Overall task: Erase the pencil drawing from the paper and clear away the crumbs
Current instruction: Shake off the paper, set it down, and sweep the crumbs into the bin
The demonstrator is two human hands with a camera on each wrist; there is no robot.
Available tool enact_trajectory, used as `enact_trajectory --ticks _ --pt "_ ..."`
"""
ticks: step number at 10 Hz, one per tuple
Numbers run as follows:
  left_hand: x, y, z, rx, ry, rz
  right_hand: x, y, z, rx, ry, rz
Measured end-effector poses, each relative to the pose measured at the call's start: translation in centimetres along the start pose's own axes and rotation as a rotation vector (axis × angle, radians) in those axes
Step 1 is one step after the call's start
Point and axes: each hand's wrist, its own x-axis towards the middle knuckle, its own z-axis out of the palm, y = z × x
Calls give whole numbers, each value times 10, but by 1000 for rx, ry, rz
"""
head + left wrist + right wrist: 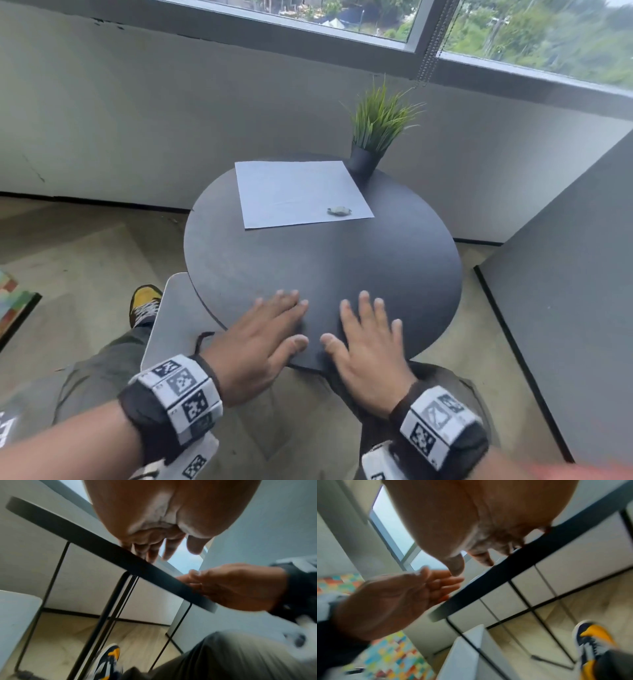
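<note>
both hands [260, 346] [368, 346] lie flat and empty at the table's [325, 260] near edge, while the light, easily creased paper [294, 193] at the far edge wants pinning beside the small, likely soft eraser [339, 210].

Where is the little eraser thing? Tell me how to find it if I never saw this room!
Look for the round dark table under the window, with a grassy potted plant at its far edge. A white sheet of paper lies flat on the table beside that pot. The eraser is the small, lumpy grey-white blob on the paper's near right corner, the only thing sitting on the sheet.
</note>
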Motion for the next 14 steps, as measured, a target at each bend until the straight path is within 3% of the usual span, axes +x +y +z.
enact_trajectory --ticks 1,2,3,4,5,6,7,8,9,10,11,12,13,14 --pt "17 -10 -15 -78 174 16 -12 -6 -10 445 112 -254" --pt "31 -32 -34 242 74 -280 7 43 -30 395 332 70" --pt "23 -35 -33 382 -56 -203 17 51 -20 19 170 381" --pt "-3 -25 -32 -77 19 101 7 -8 14 -66 105 182" --pt "-18 -55 -42 -450 615 -29 -9 -53 20 124 30 -152" --pt "-23 -121 -34 -586 825 -592 5 -32 -3 435 154 -145" --pt "-17 -184 5 -560 486 -935 29 5 -19 130 175 273" --pt "-6 -227 37 -491 245 -1012 39 -16 -3 -42 88 247" --pt "2 -222 44 -335 84 -1035 22 -63 14 -5 -22 -149" --pt "-1 -199 48 -224 -3 -1044 31 -70 0 275 25 -220" --pt "-4 -206 55 -8 -124 -974 52 -56 -3 116 78 105" --pt "-7 -199 39 32 -99 -879 40 -86 13 -43 -44 -155" --pt "-19 -179 22 -68 -105 -886 11 -86 9 157 -63 -316" --pt "-29 -171 16 -96 -126 -966 5 -20 -14 280 218 113"
